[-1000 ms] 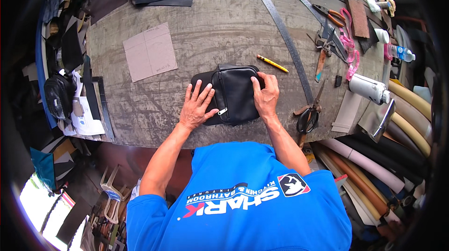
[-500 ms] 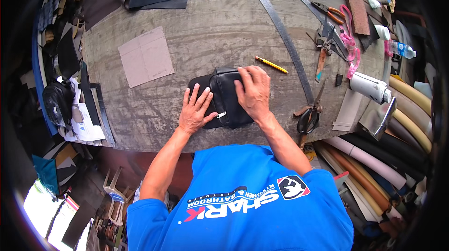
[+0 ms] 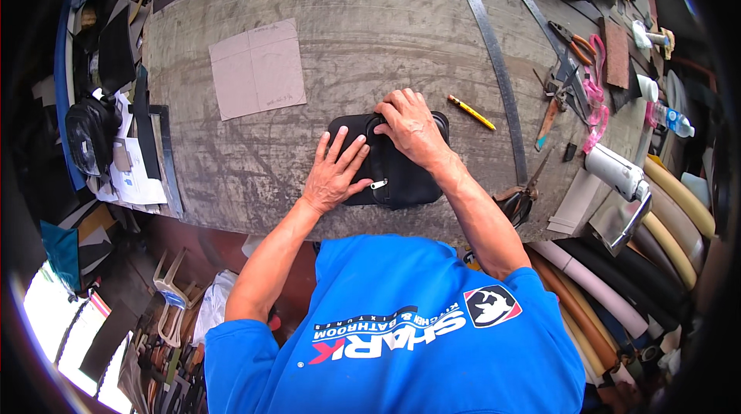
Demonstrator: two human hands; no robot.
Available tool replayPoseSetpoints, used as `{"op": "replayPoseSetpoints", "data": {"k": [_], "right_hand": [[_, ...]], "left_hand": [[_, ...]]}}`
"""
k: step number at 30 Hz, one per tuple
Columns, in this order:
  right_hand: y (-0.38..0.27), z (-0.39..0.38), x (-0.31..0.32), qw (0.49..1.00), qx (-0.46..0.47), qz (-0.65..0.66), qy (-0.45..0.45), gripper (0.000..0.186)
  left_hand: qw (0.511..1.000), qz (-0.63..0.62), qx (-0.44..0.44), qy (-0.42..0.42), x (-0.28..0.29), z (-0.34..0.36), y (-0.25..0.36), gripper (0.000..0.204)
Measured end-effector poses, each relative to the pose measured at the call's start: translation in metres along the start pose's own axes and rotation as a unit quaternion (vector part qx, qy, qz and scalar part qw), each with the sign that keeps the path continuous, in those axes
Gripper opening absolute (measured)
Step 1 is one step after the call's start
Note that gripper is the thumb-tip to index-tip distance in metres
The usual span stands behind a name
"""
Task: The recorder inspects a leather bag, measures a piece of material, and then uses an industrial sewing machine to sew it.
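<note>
A black zippered pouch (image 3: 413, 181) of smooth leather-like material lies flat on the worktable near its front edge. My left hand (image 3: 333, 175) rests on the pouch's left part with fingers spread, the thumb close to a silver zipper pull (image 3: 378, 184). At the far edge, my right hand (image 3: 409, 127) has its fingers bent and closed on the pouch near the far end of the zipper line. The fingertips of that hand partly hide the spot they grip.
The worn grey worktable (image 3: 347, 43) carries a marked pinkish-brown sheet (image 3: 258, 68), a yellow pencil (image 3: 471, 112) and a long metal ruler (image 3: 490, 51). Rightward lie scissors (image 3: 519, 204), orange-handled pliers (image 3: 573, 41) and a white cylinder (image 3: 617, 171). Material rolls (image 3: 590, 283) lean beyond the table's right edge.
My right hand has shifted leftward over the pouch to the zipper's far end, its fingers now bent there. The left hand stays on the pouch's left part. The whole view has shifted slightly.
</note>
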State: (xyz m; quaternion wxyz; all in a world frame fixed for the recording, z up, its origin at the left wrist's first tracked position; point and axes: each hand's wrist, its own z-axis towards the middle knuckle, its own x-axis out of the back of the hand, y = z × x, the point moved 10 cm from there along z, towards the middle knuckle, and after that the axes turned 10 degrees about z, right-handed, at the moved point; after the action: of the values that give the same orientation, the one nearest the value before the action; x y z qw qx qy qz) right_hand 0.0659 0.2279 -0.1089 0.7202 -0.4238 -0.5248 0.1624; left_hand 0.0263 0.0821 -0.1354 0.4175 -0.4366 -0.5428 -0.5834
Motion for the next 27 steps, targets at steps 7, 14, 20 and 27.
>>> {"op": "replayPoseSetpoints", "data": {"k": [7, 14, 20, 27], "right_hand": [[-0.0041, 0.0017, -0.0043, 0.999, 0.006, -0.041, -0.021, 0.028], [0.0004, -0.0016, -0.0028, 0.999, 0.016, 0.024, -0.028, 0.033], [-0.0059, 0.0002, -0.0004, 0.998, 0.024, 0.041, -0.032, 0.032], [-0.0042, 0.0002, -0.0039, 0.998, 0.008, 0.009, -0.062, 0.033]], "left_hand": [[1.0, 0.004, 0.004, 0.002, -0.0043, -0.0027, -0.0003, 0.073], [1.0, 0.011, 0.005, 0.004, -0.0019, -0.0017, 0.0005, 0.072], [1.0, 0.006, 0.01, 0.015, -0.0017, -0.002, -0.0015, 0.072], [1.0, 0.0, 0.01, 0.011, -0.0029, -0.0026, -0.0009, 0.072]]}}
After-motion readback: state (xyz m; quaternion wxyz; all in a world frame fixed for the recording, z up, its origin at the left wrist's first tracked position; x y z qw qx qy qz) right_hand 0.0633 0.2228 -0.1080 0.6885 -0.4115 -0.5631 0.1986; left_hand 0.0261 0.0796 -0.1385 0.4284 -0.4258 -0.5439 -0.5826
